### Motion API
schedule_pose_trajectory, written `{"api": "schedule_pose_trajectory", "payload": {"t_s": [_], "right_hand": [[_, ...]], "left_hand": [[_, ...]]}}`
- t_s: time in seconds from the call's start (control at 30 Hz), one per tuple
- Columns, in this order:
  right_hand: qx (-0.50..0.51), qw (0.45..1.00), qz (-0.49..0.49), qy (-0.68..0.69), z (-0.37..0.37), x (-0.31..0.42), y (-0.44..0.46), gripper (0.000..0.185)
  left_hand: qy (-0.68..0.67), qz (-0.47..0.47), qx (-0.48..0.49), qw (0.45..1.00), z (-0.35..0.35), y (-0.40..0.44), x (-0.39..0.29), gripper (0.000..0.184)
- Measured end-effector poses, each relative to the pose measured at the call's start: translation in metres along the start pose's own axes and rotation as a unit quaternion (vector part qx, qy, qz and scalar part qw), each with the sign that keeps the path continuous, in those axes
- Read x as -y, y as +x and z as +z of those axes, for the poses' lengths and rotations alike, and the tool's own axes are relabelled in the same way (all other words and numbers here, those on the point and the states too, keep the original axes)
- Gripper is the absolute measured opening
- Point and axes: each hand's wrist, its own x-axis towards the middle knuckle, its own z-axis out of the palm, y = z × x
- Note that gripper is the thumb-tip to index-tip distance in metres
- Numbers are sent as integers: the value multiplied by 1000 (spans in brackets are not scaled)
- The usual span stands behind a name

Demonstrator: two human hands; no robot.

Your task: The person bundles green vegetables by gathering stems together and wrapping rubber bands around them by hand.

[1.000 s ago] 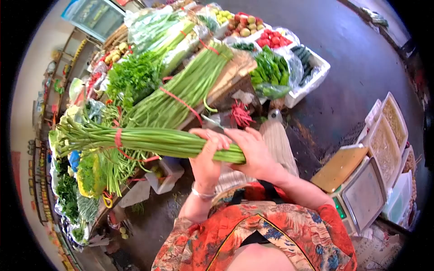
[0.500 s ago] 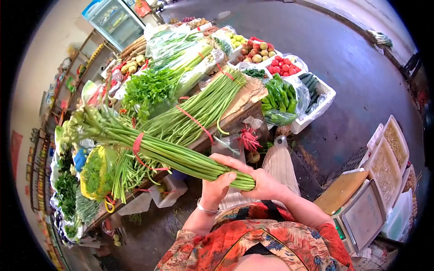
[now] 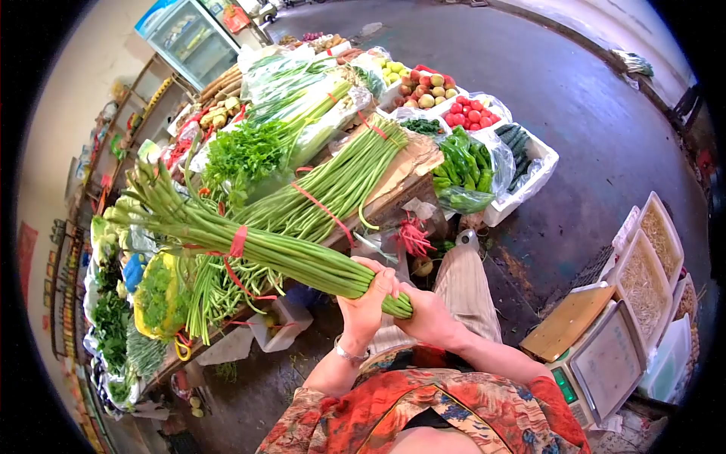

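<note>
A thick bundle of long green stems, bound with a red band, stretches from my hands up to the left over the stall. My left hand, with a bracelet at the wrist, is wrapped around it near the cut end. Against that cut end, my right hand grips from the right, its fingers partly hidden behind the stems and the left hand. Beyond the held bundle, more long green stems lie tied with red bands on brown cardboard. Leafy celery-like greens rest farther back.
White boxes hold cucumbers, tomatoes and green peppers at the stall's right end. To my right are a scale, a wooden board and white trays. A glass-door fridge stands at the back left.
The bundle's cut end has moved slightly left and is tilted a little more upright. My left hand has wrapped further over the stems; my right hand has shifted slightly left at the end.
</note>
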Motion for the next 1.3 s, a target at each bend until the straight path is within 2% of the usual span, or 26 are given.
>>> {"api": "schedule_pose_trajectory", "payload": {"t_s": [0.07, 0.17, 0.3, 0.43, 0.47, 0.5, 0.57, 0.63, 0.7, 0.77, 0.83, 0.87, 0.9, 1.0, 1.1, 1.17, 1.23, 1.3], "right_hand": [[7, 1000, 14, 12, 2, -3, 1, 40], [17, 999, 30, 33, 8, -8, -1, 44], [24, 997, 40, 62, 15, -25, -10, 55], [104, 986, 49, 118, 1, -24, -6, 59], [158, 978, 86, 104, -8, -19, -3, 66], [162, 978, 84, 102, -12, -18, 0, 66], [147, 982, 21, 114, -18, -19, 5, 77], [130, 971, 71, 187, -29, -16, 9, 90], [79, 959, 54, 265, -45, -4, 16, 94], [6, 941, -19, 339, -47, -7, 27, 98], [-43, 895, 21, 443, -56, 23, 29, 88], [-113, 866, 50, 484, -49, 25, 33, 66], [-133, 803, 92, 574, -50, 28, 30, 42], [-193, 740, 135, 631, -41, 3, 21, 21], [-214, 722, 151, 640, -42, -11, 12, 15], [-232, 701, 159, 656, -44, -9, 13, 11], [-180, 680, 131, 699, -50, -13, 12, 10], [-205, 673, 158, 693, -55, -13, 12, 13]], "left_hand": [[65, -20, -38, 997, -1, 4, 4, 14], [133, -39, -44, 989, 0, 4, 6, 16], [115, -89, -21, 989, 1, 1, 6, 19], [94, -107, -10, 990, 0, 4, 11, 19], [114, -94, 6, 989, -2, 6, 12, 17], [113, -91, 2, 989, -3, 8, 10, 17], [240, -107, 6, 965, -6, 14, 3, 13], [223, -115, -10, 968, -8, 17, 0, 11], [415, 8, 50, 908, -6, 21, -10, 13], [558, 24, 75, 826, -9, 17, -5, 19], [663, 117, 143, 725, -12, 9, 12, 23], [692, 108, 164, 695, -8, 5, 20, 21], [701, 107, 164, 685, -4, 2, 24, 20], [710, 118, 198, 665, -5, -1, 34, 21], [704, 107, 228, 664, -4, -8, 43, 22], [702, 23, 252, 666, -2, -10, 47, 33], [690, 31, 251, 678, 1, -10, 49, 31], [677, 83, 249, 687, 2, -7, 53, 29]]}}
